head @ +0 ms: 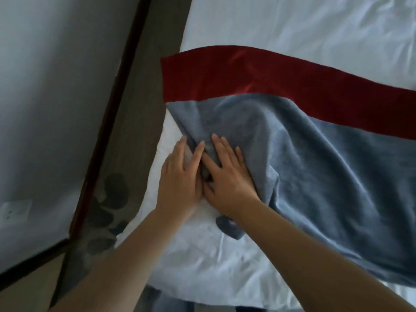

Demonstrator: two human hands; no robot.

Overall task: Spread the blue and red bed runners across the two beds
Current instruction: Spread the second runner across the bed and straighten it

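Left hand [180, 179], fingers straight, lies flat on the white bed sheet [198, 255] at the bunched edge of the soft blue-grey plush bed runner [326, 172]; right hand [227, 179], touching it alongside, fingers spread, presses that gathered fold. Glossy red satin bed runner [281, 82]: flat beyond the fingertips, bordering the blue one's far edge. Handling, judged: light, limp, easily creased cloth, the red likely slippery; best pinched at the end corner beyond the left fingertips and drawn outward.
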